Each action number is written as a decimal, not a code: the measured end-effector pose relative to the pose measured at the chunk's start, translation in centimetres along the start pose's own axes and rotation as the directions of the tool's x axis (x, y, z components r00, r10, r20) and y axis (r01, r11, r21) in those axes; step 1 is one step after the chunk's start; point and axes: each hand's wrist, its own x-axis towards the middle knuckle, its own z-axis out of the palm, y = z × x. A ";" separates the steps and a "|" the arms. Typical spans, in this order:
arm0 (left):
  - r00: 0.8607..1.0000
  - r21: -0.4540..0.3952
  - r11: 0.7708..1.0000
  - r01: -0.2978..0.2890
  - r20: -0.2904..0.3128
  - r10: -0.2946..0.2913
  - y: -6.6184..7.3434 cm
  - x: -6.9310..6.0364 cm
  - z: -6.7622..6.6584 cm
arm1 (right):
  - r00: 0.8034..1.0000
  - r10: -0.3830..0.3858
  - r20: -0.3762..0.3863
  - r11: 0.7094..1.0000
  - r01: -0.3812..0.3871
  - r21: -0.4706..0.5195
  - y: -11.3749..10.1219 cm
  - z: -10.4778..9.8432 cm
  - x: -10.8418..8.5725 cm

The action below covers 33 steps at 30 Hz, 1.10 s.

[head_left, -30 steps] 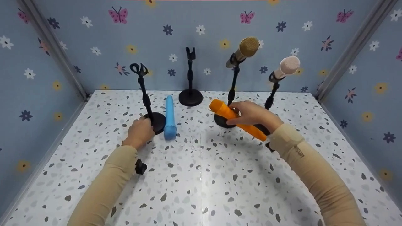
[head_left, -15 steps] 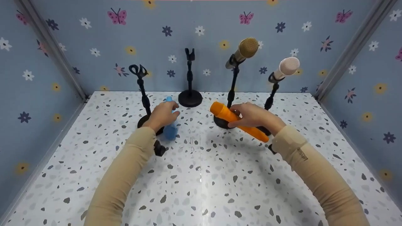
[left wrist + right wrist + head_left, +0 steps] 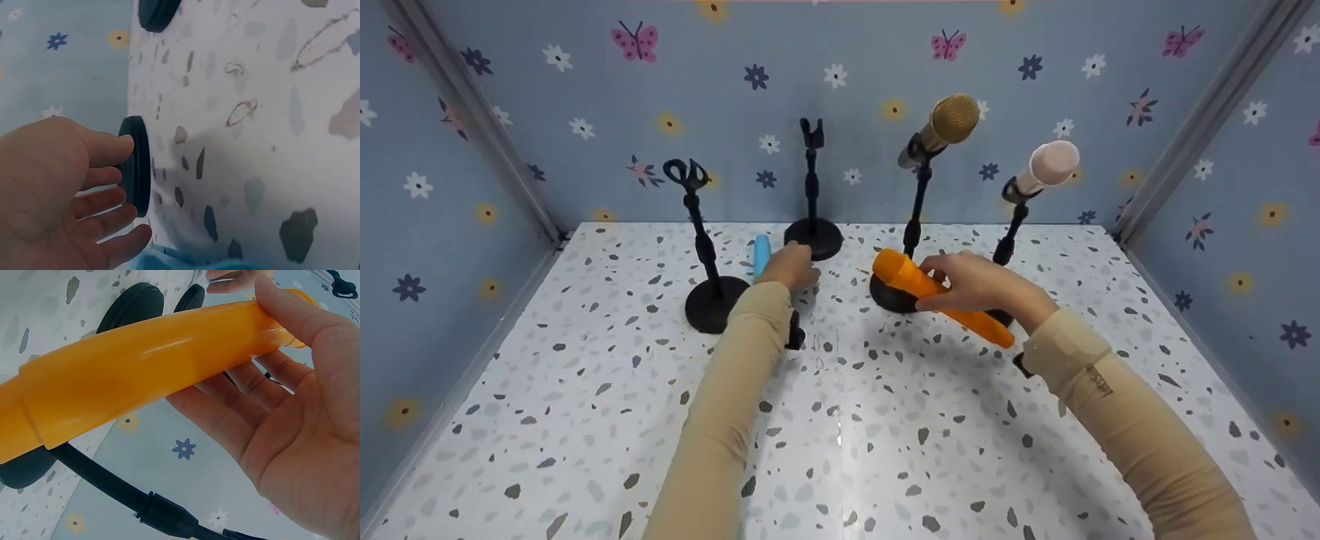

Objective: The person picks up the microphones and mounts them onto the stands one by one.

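My right hand (image 3: 976,283) holds an orange microphone (image 3: 898,274) in the air, thumb on one side and fingers on the other, as the right wrist view shows. The microphone lies aslant, in front of a stand's base. My left hand (image 3: 790,268) is by the round base of the rear microphone stand (image 3: 812,187). In the left wrist view its loosely bent fingers are around nothing, and the thumb overlaps the black base (image 3: 142,169); contact is unclear. A blue microphone (image 3: 762,251) lies on the table, partly hidden by the left hand.
Another stand (image 3: 706,247) with a bare clip is on the left. At the right, a gold microphone (image 3: 952,120) and a pale pink microphone (image 3: 1051,163) sit in stands' clips. Patterned walls (image 3: 840,45) enclose the speckled table (image 3: 585,420) at the back and sides.
My left hand has moved from the left stand's base, over the blue microphone, to the rear stand's base. The right hand keeps holding the orange microphone, shifted slightly right and nearer.
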 end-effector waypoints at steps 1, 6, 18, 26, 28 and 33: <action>1.000 0.016 1.000 -0.003 0.010 0.003 0.3 0.1 0.3 | 1.000 0.002 0.001 1.000 -0.002 0.001 0.0 0.0 0.0; 0.999 0.057 0.998 -0.019 0.045 0.017 1.2 0.4 1.4 | 1.000 -0.006 0.001 1.000 0.006 0.013 -0.3 0.0 -0.1; 0.997 0.101 0.992 0.074 -0.011 -0.074 1.3 1.6 3.0 | 0.999 -0.041 -0.005 0.999 0.041 0.004 -0.6 -0.2 0.3; 0.998 0.108 0.993 0.051 -0.031 -0.048 1.3 1.6 2.8 | 0.999 -0.036 -0.003 0.999 0.036 -0.005 -1.0 -0.1 0.3; 0.996 0.033 0.998 0.061 -0.071 -0.058 1.2 1.8 2.4 | 0.999 -0.038 0.001 0.999 0.038 -0.004 -1.3 -0.1 0.3; 0.975 -0.274 0.961 0.038 -0.199 -0.095 1.1 2.9 0.8 | 0.999 -0.038 -0.001 0.999 0.038 -0.007 -1.5 -0.3 0.2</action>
